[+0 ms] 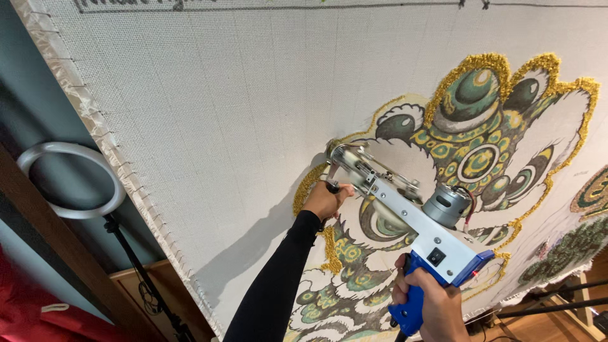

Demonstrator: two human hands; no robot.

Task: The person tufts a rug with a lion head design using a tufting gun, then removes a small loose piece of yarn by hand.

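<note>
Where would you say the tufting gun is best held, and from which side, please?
Judging by its shape, at two points: the blue pistol grip at the rear, taken from below as the right hand does, and the small black front handle near the needle end, taken from the side as the left hand does. The tufting gun is long and tilted against the cloth.
</note>
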